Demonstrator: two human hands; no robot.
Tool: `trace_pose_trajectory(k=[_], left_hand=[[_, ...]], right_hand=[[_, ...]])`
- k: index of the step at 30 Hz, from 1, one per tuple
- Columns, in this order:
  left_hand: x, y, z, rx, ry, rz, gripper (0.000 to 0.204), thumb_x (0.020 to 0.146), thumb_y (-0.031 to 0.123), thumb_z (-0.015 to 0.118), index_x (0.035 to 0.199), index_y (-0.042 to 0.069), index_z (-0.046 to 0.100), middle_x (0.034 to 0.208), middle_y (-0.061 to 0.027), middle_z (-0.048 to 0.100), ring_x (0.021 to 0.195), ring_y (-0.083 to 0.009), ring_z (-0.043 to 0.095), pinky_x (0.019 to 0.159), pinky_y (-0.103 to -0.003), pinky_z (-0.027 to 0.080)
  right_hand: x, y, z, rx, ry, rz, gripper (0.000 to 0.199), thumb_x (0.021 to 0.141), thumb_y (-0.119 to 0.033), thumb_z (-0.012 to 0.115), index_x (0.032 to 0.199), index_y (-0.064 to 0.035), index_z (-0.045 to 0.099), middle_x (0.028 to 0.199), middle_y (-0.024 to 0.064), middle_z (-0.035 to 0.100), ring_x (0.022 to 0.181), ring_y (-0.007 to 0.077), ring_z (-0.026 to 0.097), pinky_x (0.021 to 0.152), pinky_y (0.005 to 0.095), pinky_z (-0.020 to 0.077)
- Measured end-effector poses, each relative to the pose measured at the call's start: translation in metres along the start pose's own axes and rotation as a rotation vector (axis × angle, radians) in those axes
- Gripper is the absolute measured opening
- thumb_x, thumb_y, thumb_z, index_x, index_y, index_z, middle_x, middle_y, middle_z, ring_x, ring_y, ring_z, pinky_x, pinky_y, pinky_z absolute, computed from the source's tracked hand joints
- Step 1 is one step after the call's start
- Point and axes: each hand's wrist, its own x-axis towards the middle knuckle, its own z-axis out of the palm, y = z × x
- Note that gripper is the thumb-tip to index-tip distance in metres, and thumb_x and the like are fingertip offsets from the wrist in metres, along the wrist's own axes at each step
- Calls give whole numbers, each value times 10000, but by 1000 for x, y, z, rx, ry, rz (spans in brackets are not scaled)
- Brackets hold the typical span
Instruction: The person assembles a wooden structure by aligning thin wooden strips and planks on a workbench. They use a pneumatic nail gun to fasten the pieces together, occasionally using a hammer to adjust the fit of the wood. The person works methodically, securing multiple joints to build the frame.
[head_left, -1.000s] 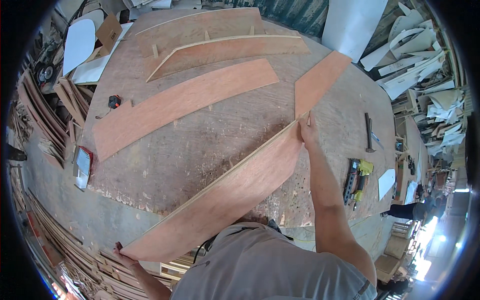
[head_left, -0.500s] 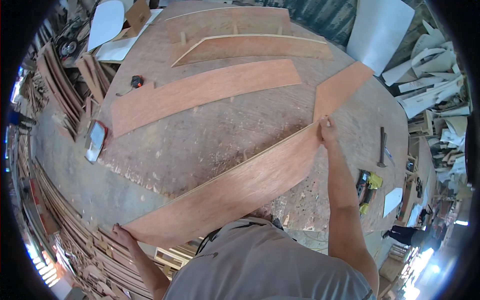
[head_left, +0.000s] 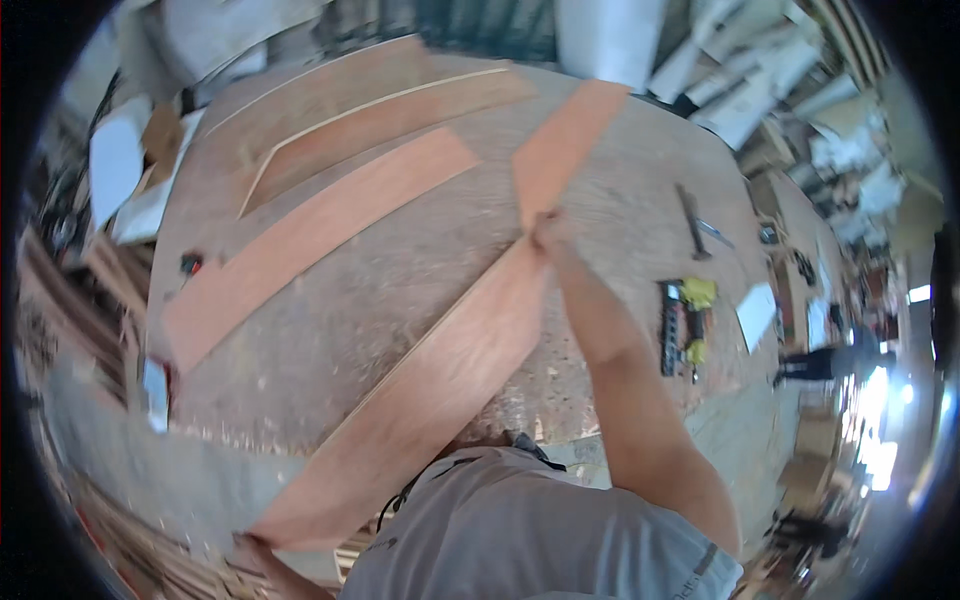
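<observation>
A long reddish plywood strip (head_left: 420,395) slants across in front of me, from the worktable out over its near left edge. My left hand (head_left: 262,556) is closed on its lower left end, fingers partly cut off by the view. At the upper end, my right hand (head_left: 547,234) grips the corner, thumb and fingers pressed on the wood. Just beyond that hand lies a shorter orange plywood piece (head_left: 572,140), its near tip by my fingers. Another curved plywood strip (head_left: 320,245) lies flat to the left.
Farther back sit curved plywood pieces (head_left: 375,115) with raised edges. A hammer (head_left: 692,222) and a yellow-green and black nail gun (head_left: 688,318) rest on the worktable's (head_left: 620,230) right side. A tape measure (head_left: 191,263) sits at the left. A person (head_left: 835,362) stands at the far right.
My view has turned, so the table and boards appear rotated and shifted left. The held strip now slants more steeply. Both hands keep hold of it.
</observation>
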Motion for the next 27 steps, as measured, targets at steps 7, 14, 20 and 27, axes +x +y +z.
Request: trace_pose_trajectory(k=[7, 14, 20, 27], left_hand=[[-130, 96, 143, 488, -72, 731, 472, 975, 367, 466, 1296, 30, 548, 1266, -167, 592, 1107, -303, 559, 955, -423, 457], [-399, 183, 273, 346, -933, 1177, 455, 951, 349, 490, 1275, 37, 563, 1259, -165, 598, 1117, -302, 559, 965, -427, 449], [-454, 172, 320, 536, -1049, 1298, 441, 931, 333, 510, 1257, 44, 577, 1253, -164, 603, 1125, -300, 558, 972, -431, 442], [-414, 156, 338, 621, -935, 1200, 426, 907, 315, 533, 1236, 51, 592, 1247, -162, 609, 1135, -299, 558, 981, -435, 435]], right_hand=[[-30, 33, -65, -194, 135, -55, 341, 809, -257, 569, 1023, -1, 640, 1044, 258, 663, 1024, 386, 639, 904, 458, 496], [-61, 126, -144, -233, 155, 139, 336, 801, -260, 583, 1029, -21, 645, 1046, 260, 663, 1018, 391, 639, 894, 466, 500], [-105, 149, -189, -182, 223, 259, 350, 814, -271, 584, 1044, -15, 643, 1047, 254, 666, 1016, 392, 640, 881, 472, 507], [-115, 165, -199, -96, 170, 238, 352, 853, -250, 549, 1094, -2, 614, 1111, 254, 643, 1065, 389, 619, 915, 467, 493]])
